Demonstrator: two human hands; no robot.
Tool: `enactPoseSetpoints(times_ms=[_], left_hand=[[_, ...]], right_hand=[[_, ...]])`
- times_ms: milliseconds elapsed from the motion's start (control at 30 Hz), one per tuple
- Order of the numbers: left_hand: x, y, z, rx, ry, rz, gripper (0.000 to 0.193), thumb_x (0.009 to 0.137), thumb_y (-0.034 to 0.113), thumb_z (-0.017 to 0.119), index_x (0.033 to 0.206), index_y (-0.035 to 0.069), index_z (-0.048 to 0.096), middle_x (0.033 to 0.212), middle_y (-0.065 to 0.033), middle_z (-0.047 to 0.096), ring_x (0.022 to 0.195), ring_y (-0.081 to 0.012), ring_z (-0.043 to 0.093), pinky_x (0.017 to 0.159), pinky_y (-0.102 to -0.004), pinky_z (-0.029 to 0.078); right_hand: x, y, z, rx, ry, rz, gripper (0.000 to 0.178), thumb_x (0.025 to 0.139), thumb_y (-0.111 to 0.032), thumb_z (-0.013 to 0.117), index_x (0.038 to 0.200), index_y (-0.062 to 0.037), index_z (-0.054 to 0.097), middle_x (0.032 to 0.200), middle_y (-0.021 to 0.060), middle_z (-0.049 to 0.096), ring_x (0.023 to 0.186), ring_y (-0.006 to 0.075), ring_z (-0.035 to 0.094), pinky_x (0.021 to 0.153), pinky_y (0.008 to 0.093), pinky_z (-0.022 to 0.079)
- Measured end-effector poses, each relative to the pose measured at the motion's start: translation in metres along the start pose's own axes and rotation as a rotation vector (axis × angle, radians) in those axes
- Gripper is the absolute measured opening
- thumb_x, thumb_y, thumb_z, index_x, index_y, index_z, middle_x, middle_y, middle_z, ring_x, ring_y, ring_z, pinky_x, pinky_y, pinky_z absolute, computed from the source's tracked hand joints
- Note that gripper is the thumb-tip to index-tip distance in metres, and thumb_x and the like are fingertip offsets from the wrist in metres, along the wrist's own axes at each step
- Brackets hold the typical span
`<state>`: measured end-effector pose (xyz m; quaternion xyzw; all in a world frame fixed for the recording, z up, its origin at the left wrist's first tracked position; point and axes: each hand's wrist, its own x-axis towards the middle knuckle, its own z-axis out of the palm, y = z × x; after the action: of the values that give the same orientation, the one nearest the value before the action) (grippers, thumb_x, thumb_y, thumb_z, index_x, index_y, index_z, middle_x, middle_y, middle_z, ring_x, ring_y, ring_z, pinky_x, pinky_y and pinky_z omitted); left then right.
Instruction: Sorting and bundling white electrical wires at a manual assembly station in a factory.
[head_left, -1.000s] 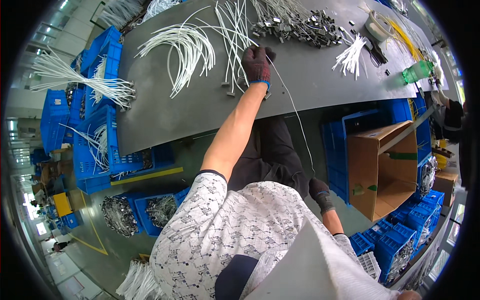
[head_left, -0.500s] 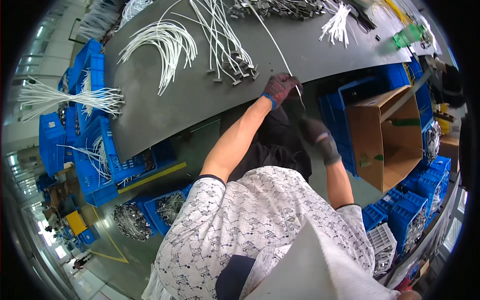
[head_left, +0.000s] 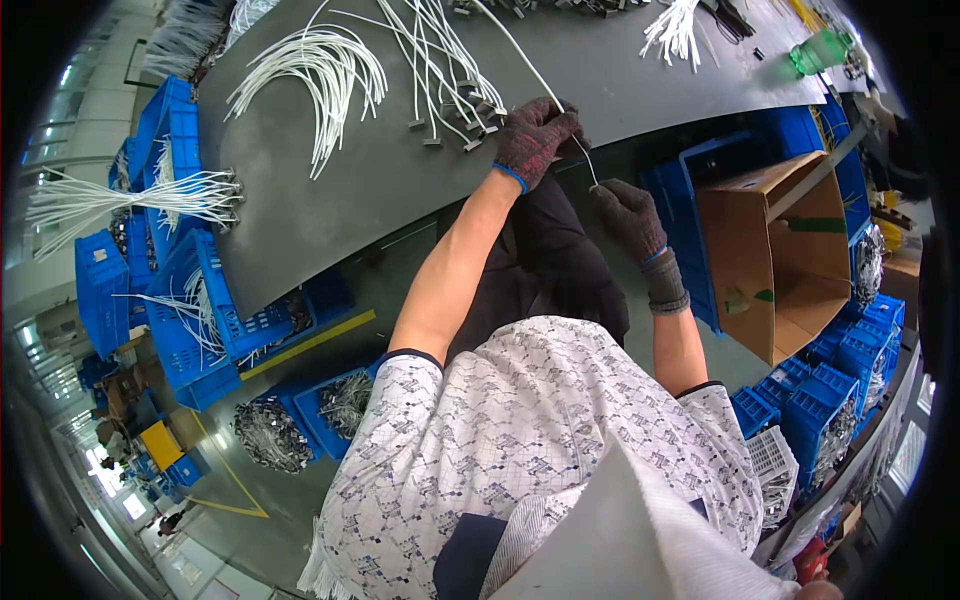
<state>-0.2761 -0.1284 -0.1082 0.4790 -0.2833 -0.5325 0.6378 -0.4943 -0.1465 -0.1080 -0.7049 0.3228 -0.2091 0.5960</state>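
The left hand (head_left: 535,140), in a dark knit glove, was closed around a thin white cable (head_left: 520,55) at the near edge of the grey counter (head_left: 330,220). The cable ran from that hand up and to the left, across the counter, so its long axis lay diagonally away from the person. Its free short end went down and to the right, past the edge, to the right hand (head_left: 628,215). This hand, also gloved, was pinching the cable tip between the fingers, just below the counter edge. The 2 hands were near each other but apart, with the left one higher and closer to the counter.

Just left of the left hand lay a bundle of white cables (head_left: 440,60) with small metal ends. A brown cardboard box (head_left: 775,250) stood open to the right, beside blue crates (head_left: 150,290).

The cable tip itself was too small to make out, and the far end of the cable was cut off at the top edge.
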Motion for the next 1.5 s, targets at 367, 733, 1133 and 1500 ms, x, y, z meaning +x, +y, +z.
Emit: enactPoseSetpoints(times_ms=[367, 733, 1133, 1500], left_hand=[[0.024, 0.002, -0.031, -0.154, 0.097, 0.094, 0.021, 0.097, 0.017, 0.066, 0.104, -0.003, 0.07, 0.098, -0.0113, 0.073, 0.089, -0.0234, 0.071, 0.085, -0.0388, 0.06], [-0.016, -0.024, -0.001, 0.089, 0.036, 0.046, 0.027, 0.1, 0.021, 0.063, 0.111, -0.002, 0.071, 0.1, -0.0074, 0.073, 0.094, -0.0126, 0.067, 0.087, -0.028, 0.052], [0.042, 0.045, -0.142, 0.816, 0.377, 0.07, 0.039, 0.091, 0.039, 0.062, 0.096, 0.002, 0.072, 0.089, -0.0139, 0.073, 0.081, -0.0239, 0.069, 0.073, -0.038, 0.053], [0.053, 0.041, -0.302, 1.55, 0.904, -0.423, 0.042, 0.09, 0.043, 0.058, 0.112, 0.008, 0.065, 0.117, -0.0218, 0.066, 0.104, -0.0406, 0.067, 0.085, -0.0528, 0.055]], right_hand=[[0.017, 0.01, 0.022, -0.277, 0.197, -0.378, 0.033, 0.1, -0.029, 0.054, 0.103, 0.0004, 0.068, 0.073, 0.0062, 0.063, 0.064, 0.0109, 0.058, 0.059, 0.029, 0.047], [0.081, 0.001, 0.038, 0.32, 0.332, 0.08, 0.061, 0.102, -0.057, 0.04, 0.106, -0.0034, 0.07, 0.081, 0.0068, 0.067, 0.063, 0.0124, 0.057, 0.055, 0.0288, 0.044], [0.239, 0.064, -0.042, -0.467, 0.363, -0.069, 0.056, 0.092, -0.041, 0.063, 0.136, -0.0075, 0.054, 0.1, 0.0195, 0.07, 0.082, 0.029, 0.071, 0.07, 0.039, 0.055], [0.385, 0.075, -0.081, -1.027, 0.399, 0.066, 0.052, 0.085, -0.036, 0.062, 0.131, -0.0139, 0.054, 0.127, 0.0248, 0.059, 0.114, 0.0476, 0.058, 0.096, 0.0554, 0.047]])
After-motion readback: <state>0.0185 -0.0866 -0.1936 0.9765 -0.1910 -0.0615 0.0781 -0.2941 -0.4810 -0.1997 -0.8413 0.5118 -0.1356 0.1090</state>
